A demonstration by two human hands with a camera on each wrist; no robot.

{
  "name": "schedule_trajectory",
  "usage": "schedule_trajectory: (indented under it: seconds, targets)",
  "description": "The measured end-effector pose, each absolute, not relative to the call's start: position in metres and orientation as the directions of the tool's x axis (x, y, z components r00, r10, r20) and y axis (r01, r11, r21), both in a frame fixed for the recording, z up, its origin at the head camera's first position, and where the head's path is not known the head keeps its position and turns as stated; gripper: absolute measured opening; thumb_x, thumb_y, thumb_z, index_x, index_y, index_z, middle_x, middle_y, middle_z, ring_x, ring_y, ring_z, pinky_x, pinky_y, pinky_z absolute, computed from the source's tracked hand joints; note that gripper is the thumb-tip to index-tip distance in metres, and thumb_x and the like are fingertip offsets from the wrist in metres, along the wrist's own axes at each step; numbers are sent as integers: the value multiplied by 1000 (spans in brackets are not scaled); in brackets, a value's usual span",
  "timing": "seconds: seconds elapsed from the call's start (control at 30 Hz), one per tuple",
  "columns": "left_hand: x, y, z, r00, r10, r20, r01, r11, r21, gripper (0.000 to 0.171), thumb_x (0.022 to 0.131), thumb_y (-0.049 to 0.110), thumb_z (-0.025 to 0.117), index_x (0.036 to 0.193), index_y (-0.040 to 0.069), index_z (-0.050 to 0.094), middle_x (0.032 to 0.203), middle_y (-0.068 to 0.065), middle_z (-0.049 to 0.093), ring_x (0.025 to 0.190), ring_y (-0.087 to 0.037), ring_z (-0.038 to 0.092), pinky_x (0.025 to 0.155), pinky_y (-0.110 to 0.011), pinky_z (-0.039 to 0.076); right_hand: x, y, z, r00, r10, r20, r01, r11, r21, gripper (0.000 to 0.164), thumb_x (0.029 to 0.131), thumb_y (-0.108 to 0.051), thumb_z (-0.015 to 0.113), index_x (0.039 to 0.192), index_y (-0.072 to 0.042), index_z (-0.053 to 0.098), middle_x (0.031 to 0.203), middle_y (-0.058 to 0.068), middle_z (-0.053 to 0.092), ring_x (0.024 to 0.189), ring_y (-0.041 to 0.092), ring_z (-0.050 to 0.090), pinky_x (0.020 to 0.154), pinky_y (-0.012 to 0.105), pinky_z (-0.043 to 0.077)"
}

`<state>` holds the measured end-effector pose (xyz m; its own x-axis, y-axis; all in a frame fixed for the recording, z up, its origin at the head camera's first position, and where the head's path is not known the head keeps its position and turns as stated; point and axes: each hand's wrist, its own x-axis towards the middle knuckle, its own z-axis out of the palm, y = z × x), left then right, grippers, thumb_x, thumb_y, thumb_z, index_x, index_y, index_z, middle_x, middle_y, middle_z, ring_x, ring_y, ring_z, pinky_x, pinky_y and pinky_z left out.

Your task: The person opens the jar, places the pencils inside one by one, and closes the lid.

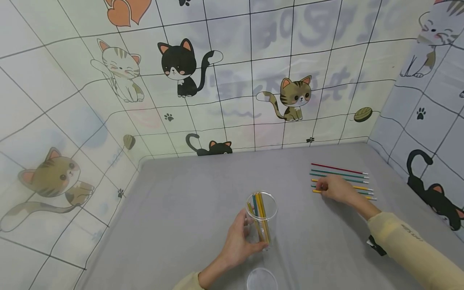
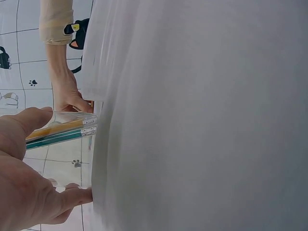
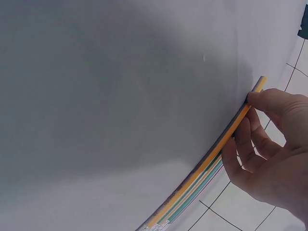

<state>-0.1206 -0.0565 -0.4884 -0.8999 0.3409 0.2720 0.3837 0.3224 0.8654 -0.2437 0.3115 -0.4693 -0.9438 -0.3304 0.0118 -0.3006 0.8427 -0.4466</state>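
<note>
"What is the right grip doing?"

"Thumb and fingertips pinch a yellow pencil near its plain end, at the near side of the row. The fingers crowd the neighbours, so I can't tell whether they touch a second one."

"And the left grip?"

"It holds a clear cup upright, thumb and fingers curled round the lower wall. Yellow and teal pencils lean inside, white-tipped ends down."

"How would you do this part well?"

"I'd pinch one pencil only, lifting its plain end first so that the others don't roll. A firm but light hold should suit the cup; its thin-looking wall may flex if squeezed."

"What lies around them?"

"The row is fanned slightly, a red pencil farthest off, white tips to the right. A clear round disc lies just on the near side of the cup."

"And beyond?"

"The surface is covered in plain grey cloth, softly creased. Round it hang pale sheets with black grid lines and cartoon cats."
</note>
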Motion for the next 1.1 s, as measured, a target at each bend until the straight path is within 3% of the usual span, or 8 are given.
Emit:
schedule_trajectory:
  seconds: [0.27, 0.77, 1.1]
  targets:
    - [-121, -56, -489, -896, 343, 281, 392, 318, 863, 93, 69, 11, 92, 145, 13, 39, 129, -3, 53, 114, -29, 56, 90, -37, 54, -243, 310, -464, -936, -351, 34, -333, 846, -416, 13, 81, 4, 69, 89, -6, 68, 80, 3, 63, 69, 17, 54, 55, 33, 46]
    - [-121, -56, -488, -900, 341, 270, 384, 330, 862, 93, 68, 13, 93, 144, 12, 39, 124, -5, 52, 113, -30, 55, 90, -38, 54, -240, 309, -433, -926, -366, 95, -358, 768, -530, 16, 83, 5, 67, 97, 0, 69, 79, 2, 62, 63, 15, 54, 53, 29, 44]
    - [-121, -56, -489, -898, 348, 270, 383, 315, 868, 94, 69, 12, 93, 145, 14, 38, 128, -5, 51, 114, -31, 55, 91, -39, 53, -233, 293, -399, -923, -371, 106, -352, 699, -622, 16, 86, 2, 69, 101, -4, 67, 86, 2, 62, 74, 19, 59, 56, 29, 48]
